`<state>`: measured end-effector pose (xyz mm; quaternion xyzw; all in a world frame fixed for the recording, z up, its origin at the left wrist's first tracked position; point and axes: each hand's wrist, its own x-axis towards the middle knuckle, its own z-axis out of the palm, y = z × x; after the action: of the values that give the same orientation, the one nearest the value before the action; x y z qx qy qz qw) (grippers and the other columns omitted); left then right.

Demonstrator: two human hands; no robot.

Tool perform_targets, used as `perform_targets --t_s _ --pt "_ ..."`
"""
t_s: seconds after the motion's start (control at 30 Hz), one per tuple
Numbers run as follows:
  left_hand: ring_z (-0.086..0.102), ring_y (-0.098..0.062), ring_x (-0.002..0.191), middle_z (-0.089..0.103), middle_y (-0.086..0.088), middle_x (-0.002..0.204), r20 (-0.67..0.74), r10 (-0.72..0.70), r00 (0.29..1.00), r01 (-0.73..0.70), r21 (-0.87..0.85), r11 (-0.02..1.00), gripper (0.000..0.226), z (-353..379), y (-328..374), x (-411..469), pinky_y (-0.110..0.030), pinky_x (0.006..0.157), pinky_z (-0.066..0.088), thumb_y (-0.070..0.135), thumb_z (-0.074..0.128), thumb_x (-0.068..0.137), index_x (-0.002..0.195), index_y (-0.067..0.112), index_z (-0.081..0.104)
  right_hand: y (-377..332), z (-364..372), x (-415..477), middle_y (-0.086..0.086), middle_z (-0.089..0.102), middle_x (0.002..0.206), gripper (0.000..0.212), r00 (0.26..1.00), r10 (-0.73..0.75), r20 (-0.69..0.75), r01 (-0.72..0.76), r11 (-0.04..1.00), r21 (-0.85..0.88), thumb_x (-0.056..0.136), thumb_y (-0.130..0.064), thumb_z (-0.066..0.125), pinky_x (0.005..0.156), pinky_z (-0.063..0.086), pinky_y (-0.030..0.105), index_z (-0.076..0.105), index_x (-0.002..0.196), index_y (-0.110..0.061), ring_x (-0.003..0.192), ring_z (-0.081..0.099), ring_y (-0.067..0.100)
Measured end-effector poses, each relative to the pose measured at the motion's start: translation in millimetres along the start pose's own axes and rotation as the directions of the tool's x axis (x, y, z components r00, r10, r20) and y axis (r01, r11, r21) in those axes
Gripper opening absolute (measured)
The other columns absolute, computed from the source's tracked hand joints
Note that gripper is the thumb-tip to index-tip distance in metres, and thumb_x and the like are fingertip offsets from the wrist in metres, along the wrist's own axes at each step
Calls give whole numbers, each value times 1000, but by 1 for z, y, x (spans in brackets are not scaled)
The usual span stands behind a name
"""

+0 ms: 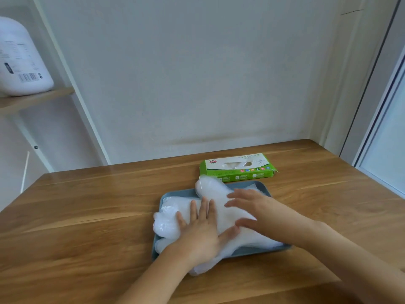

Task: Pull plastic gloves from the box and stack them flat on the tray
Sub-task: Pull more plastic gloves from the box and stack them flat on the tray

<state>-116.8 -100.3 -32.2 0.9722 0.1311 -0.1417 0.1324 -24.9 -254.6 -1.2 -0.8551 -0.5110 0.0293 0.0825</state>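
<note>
Gloves (pixel 221 216) — how far along are they, seen from the head camera?
— A loose white pile of them already lies on the blue tray (pixel 263 250). It is puffy rather than flat, and it spills over the tray's left and near edges onto the bench (pixel 87 216).
— And the hands?
— The left grip (pixel 198 231) lies flat on the pile, fingers straight, pressing and clasping nothing. The right grip (pixel 256 210) is spread wide over the pile's far side and holds nothing. It is blurred, so I cannot tell whether it touches.
— What's left?
— The green box (pixel 237 168) sits just behind the tray with plastic showing in its opening. I'd judge that more pulling remains and that the smoothing is only partly done.
</note>
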Motion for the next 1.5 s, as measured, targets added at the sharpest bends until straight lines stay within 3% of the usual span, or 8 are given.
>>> perform_targets --t_s 0.27,0.67,0.8,0.9,1.07,1.13,1.27,1.5 --pt "-30 -18 143 -33 7 155 162 68 984 -59 -60 996 123 -18 -16 -7 -56 115 -13 77 57 72 150 23 -22 26 -10 -2 -20 -13 157 79 905 39 423 -24 999 -41 87 -60 51 117 4 41 0 146 -51 146 -8 13" --pt "-29 -18 143 -34 8 154 203 57 977 -96 187 978 116 -37 -53 -6 -47 119 -10 71 57 78 148 28 -26 39 -33 -14 -16 -13 158 90 855 75 514 -36 996 -85 82 -60 59 115 -7 38 -4 146 -52 146 -12 19" --pt "-29 -16 143 -33 9 154 257 57 965 -108 188 976 119 -48 -58 -7 -45 119 -8 66 65 76 148 33 -24 43 -31 -11 -20 0 158 88 866 68 496 -46 997 -57 75 -68 58 117 4 49 4 144 -57 146 -4 19" --pt "-21 -15 146 -22 9 159 260 76 963 -109 114 988 117 -57 -55 -8 -44 121 -2 72 62 73 151 32 -15 46 -42 -2 -29 35 144 67 948 52 313 -87 991 99 74 -68 58 107 28 21 29 135 -59 130 35 -4" --pt "49 -6 120 53 23 125 70 136 988 -120 -191 974 69 -95 -40 -5 -25 104 37 80 35 71 127 42 48 88 -41 47 -16 60 119 28 979 128 -157 -97 976 196 89 -48 58 84 41 19 62 115 -40 104 56 4" --pt "55 -6 104 61 19 105 -52 84 995 -94 -249 964 63 -108 -37 8 -26 96 41 77 27 71 108 36 59 101 -35 72 -8 58 115 21 967 140 -214 -99 976 194 93 -37 55 81 37 24 65 112 -34 102 54 11" --pt "50 -9 123 55 9 135 -228 15 974 -84 -297 951 53 -115 -35 60 -26 104 36 57 39 94 132 23 54 108 -20 113 0 51 125 20 968 148 -204 -103 971 217 95 -28 55 88 29 21 70 110 -27 115 46 16" --pt "38 -8 137 43 7 149 -202 72 977 -141 -350 926 52 -106 -40 133 -28 114 29 33 63 92 141 31 44 115 0 133 2 32 152 34 994 107 33 -110 990 85 98 -46 42 114 12 31 57 129 -41 143 10 20"
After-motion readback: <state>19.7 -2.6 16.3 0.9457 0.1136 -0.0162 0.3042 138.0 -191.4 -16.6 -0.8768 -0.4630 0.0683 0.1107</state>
